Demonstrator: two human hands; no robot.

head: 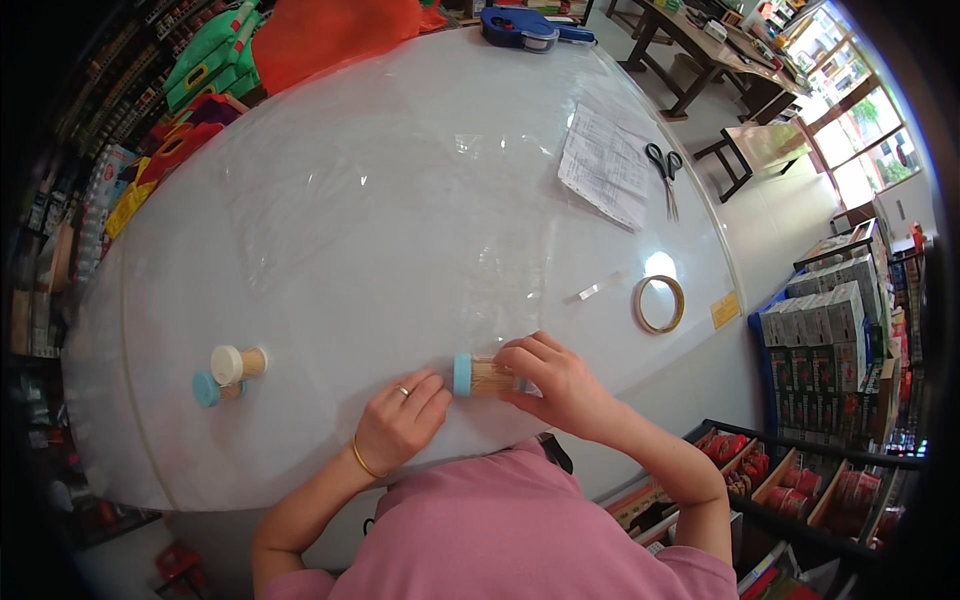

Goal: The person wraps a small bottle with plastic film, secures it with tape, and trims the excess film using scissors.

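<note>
A clear toothpick jar [487, 375] with a light blue lid lies on its side near the table's front edge, its lid to the left. My right hand [551, 379] has its fingers and thumb around the body, hiding part of it. Beside the lid rests my left hand [405, 416], fingers bent and close together; whether they touch the lid or hold anything is unclear. Farther left are two more toothpick jars, a white-lidded one [238, 364] and a blue-lidded one [216, 389], lying against each other.
On the white-covered table [360, 225] are a roll of tape [658, 304], a small clear strip [592, 290], black-handled scissors [666, 176] and printed papers [606, 165]. A blue case [517, 30] and red bag [337, 34] sit at the far edge. Stocked shelves [802, 487] stand right.
</note>
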